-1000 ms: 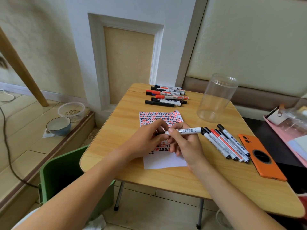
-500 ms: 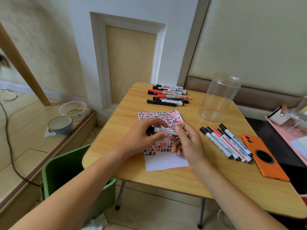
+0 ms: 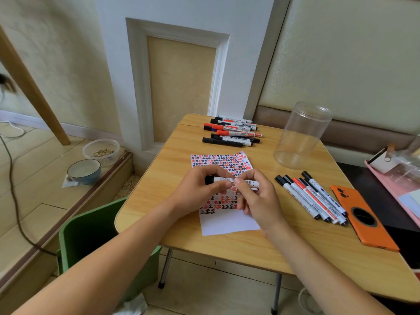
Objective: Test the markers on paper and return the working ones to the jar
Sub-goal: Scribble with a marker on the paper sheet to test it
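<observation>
A white marker with a black cap (image 3: 227, 179) lies level between both hands, above a sheet of paper (image 3: 229, 221) covered in red and black test marks. My left hand (image 3: 200, 189) grips the capped end. My right hand (image 3: 256, 198) pinches the barrel with thumb and forefinger. An open clear plastic jar (image 3: 300, 137) stands upright at the back right of the wooden table (image 3: 261, 244) with nothing in it. Several markers (image 3: 311, 196) lie in a row right of the paper. Another group of markers (image 3: 231, 133) lies at the table's far edge.
An orange phone (image 3: 363, 219) lies face down by the right row of markers. A green bin (image 3: 91, 235) stands on the floor left of the table. A blue bowl (image 3: 84, 171) and a clear tub (image 3: 101, 151) sit on the floor ledge. A pink tray (image 3: 395, 185) is at the right.
The marker has moved left, off the row of markers and over the paper. My left hand now grips its capped end while my right hand pinches the barrel.
</observation>
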Tool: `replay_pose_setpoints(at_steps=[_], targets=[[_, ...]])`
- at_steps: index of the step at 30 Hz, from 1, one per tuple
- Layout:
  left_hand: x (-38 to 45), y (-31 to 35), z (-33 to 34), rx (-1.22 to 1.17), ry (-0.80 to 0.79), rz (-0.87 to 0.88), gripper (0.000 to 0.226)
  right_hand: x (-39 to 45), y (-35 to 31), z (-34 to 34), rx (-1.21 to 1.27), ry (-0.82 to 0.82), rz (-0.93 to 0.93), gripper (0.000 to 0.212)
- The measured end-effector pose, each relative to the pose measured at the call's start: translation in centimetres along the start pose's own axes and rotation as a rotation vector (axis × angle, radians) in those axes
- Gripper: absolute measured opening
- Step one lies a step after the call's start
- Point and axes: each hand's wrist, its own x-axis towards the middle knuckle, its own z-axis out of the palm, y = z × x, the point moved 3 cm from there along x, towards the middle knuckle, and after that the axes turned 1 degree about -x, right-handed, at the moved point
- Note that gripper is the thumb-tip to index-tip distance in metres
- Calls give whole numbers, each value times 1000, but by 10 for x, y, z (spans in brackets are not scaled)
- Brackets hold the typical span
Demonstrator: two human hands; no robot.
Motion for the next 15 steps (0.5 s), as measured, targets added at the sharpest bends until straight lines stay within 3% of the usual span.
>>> replay_pose_setpoints(at_steps=[5,9,15], targets=[[1,5,-4,62,-34,-10,13,-2,-8,0,-60,-3,-92,8],[1,8,-10,86,-47,-27,12,0,-25,-11,-453,-21,-280,5],[1,4,4,104,-121,-11,29,-9,-36,-23,-647,-255,-392,17]])
